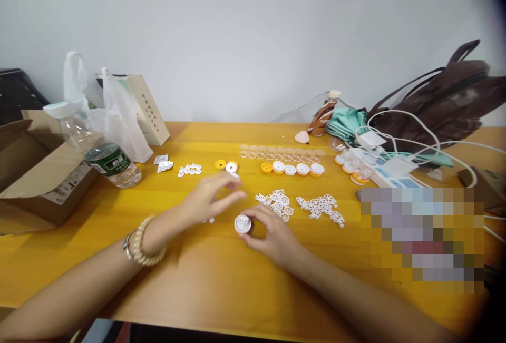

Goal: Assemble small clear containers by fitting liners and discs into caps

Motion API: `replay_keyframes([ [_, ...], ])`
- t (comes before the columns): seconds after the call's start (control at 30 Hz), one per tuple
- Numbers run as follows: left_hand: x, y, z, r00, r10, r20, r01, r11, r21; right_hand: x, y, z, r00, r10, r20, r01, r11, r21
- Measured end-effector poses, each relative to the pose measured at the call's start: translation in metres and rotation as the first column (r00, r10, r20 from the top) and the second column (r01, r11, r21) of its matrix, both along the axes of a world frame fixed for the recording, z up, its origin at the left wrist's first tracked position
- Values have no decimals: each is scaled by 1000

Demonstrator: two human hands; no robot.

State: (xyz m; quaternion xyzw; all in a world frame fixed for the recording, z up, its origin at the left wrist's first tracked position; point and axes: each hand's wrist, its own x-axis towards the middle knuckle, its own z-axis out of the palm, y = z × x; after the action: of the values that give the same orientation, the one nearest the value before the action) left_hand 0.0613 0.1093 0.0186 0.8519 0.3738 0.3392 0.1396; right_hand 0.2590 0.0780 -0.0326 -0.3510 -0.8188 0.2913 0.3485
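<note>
Yellow wood: the bench (221, 280), smooth and glossy, one slab across the view.
Right hand (272, 237): grip closed around a small white round cap (242, 223), thumb and fingertips pinching its rim; the cap sits just above the bench, near its middle.
Left hand (209, 198): fingers bunched loosely, tips drawn together just above and left of the cap; whether they hold anything I cannot tell.
Bracelet (144, 243): one, cream beads, on the left wrist, with a thin dark band beside it.
Lattice pieces (276, 203): two heaps of white openwork plastic, flat and lacy, just beyond the right hand; the second heap (322, 208) lies to its right.
Discs (296, 169): one row of about five, white tops on orange rims, round and flat.
Clear cups (280, 152): one row of roughly nine, see-through, behind the discs.
Loose rings (226, 165): two, one orange, one white on orange.
Small white bits (190, 169): a cluster of about six.
Foil scraps (163, 163): two, crumpled silver.
Bottles: one clear plastic bottle (106, 161) lying tilted at left; one brown bottle (324, 114) at the back.
Box (35, 174): one, cardboard, open, far left.
Bags: one white plastic bag (118, 116); one brown bag (443, 100), soft, far right.
Power strip (387, 172): one, white, with white cables.
</note>
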Motion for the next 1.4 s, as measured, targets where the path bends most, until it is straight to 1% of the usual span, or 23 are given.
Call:
replay_keyframes([
  [0.07, 3, 33, 4, 992, 126, 19, -126, 992, 4, 0, -1, 2, 1000, 3, -22, -3, 1000, -17],
  [0.13, 8, 72, 3, 971, 238, -6, -238, 969, -61, 0, -2, 3, 999, 17, -46, -19, 999, -51],
  [0.23, 17, 123, -9, 964, 264, -22, -265, 956, -124, 0, -3, 1, 996, 37, -85, -49, 989, -137],
  [0.3, 23, 144, -20, 962, 272, -13, -271, 950, -155, 0, -4, -1, 991, 48, -127, -75, 974, -213],
  [0.4, 28, 156, -31, 956, 293, 27, -282, 940, -190, 0, -5, -2, 979, 67, -193, -130, 933, -335],
  [0.47, 28, 152, -29, 938, 336, 82, -317, 930, -185, -1, -6, -2, 971, 67, -230, -157, 902, -401],
  [0.53, 23, 140, -19, 912, 385, 144, -363, 918, -156, -1, -6, -1, 964, 56, -262, -170, 882, -439],
  [0.63, 12, 103, 5, 892, 390, 228, -376, 921, -104, -3, -6, -1, 948, 21, -316, -172, 873, -457],
  [0.7, 7, 68, 16, 892, 282, 354, -268, 959, -88, -4, -5, -2, 933, -8, -360, -176, 862, -475],
  [0.73, 5, 50, 19, 898, 205, 389, -180, 979, -100, -5, -5, -3, 923, -22, -383, -182, 854, -487],
  [0.8, 4, 14, 17, 895, 100, 434, -23, 984, -179, -5, -3, -4, 906, -36, -422, -205, 835, -511],
  [0.83, 3, 0, 12, 890, 86, 448, 13, 977, -212, -6, -3, -5, 899, -38, -436, -217, 827, -519],
  [0.9, 4, -22, 1, 880, 88, 468, 44, 964, -263, -6, -1, -7, 893, -32, -449, -235, 818, -525],
  [0.97, 4, -32, -9, 858, 106, 502, 56, 953, -296, -7, -1, -9, 892, -28, -451, -235, 824, -516],
  [1.03, 2, -32, -14, 800, 139, 584, 45, 956, -288, -7, -1, -10, 897, -27, -442, -223, 834, -504],
  [1.07, 0, -30, -14, 748, 165, 643, 14, 964, -264, -8, -1, -11, 900, -26, -435, -218, 837, -501],
  [1.13, -5, -25, -12, 601, 214, 770, -78, 975, -210, -8, -2, -12, 903, -23, -430, -221, 833, -508],
  [1.2, -10, -22, -9, 448, 241, 861, -163, 969, -186, -9, -2, -12, 896, -30, -443, -233, 818, -526],
  [1.23, -12, -21, -9, 405, 245, 881, -182, 966, -184, -10, -1, -12, 891, -36, -452, -239, 809, -537],
  [1.27, -12, -22, -9, 394, 245, 886, -182, 965, -187, -11, -1, -12, 888, -44, -458, -241, 803, -545],
  [1.3, -12, -24, -9, 420, 240, 875, -162, 969, -188, -11, -1, -11, 885, -54, -462, -239, 799, -551],
  [1.33, -10, -26, -11, 475, 224, 851, -129, 974, -185, -12, -1, -10, 884, -62, -463, -235, 798, -555],
  [1.4, -4, -32, -15, 611, 165, 774, -52, 984, -170, -12, 0, -7, 884, -70, -463, -232, 794, -563],
])
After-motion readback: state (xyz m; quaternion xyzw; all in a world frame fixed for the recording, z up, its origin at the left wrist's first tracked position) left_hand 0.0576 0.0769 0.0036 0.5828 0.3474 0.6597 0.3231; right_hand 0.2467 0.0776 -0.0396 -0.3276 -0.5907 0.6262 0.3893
